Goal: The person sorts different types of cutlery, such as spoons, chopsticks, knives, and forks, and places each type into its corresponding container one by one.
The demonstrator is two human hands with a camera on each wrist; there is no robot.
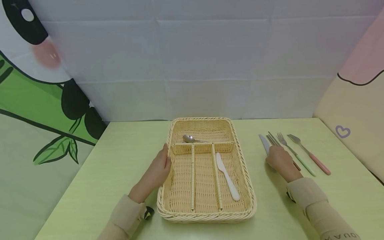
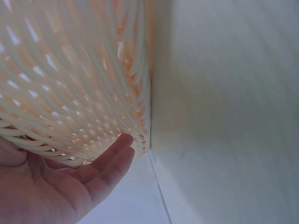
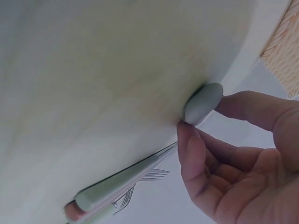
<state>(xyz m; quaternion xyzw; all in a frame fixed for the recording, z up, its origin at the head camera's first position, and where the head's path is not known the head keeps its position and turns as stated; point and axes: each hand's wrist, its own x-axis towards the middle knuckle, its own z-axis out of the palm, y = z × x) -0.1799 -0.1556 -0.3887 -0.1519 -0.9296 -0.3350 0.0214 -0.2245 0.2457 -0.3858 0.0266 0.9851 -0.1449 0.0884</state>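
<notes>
A light wicker basket (image 1: 160,203) with dividers stands in the middle of the table. My left hand (image 1: 157,166) holds its left side, thumb at the rim; in the left wrist view the fingers (image 2: 110,165) lie along the outer weave. My right hand (image 1: 280,161) pinches the pale handle of a table knife (image 3: 204,103) between thumb and fingers. The knife's blade points away from me, and the hand hides part of it. Close beside it lies a fork (image 1: 273,140) with a brown handle, partly covered by the hand.
A metal spoon (image 1: 189,138) lies in the basket's far compartment, and a white knife (image 1: 229,180) in the right one. Right of my right hand lie a green-handled fork (image 1: 301,161) and a pink-handled spoon (image 1: 319,164). A pale wall (image 1: 210,66) rises behind the table.
</notes>
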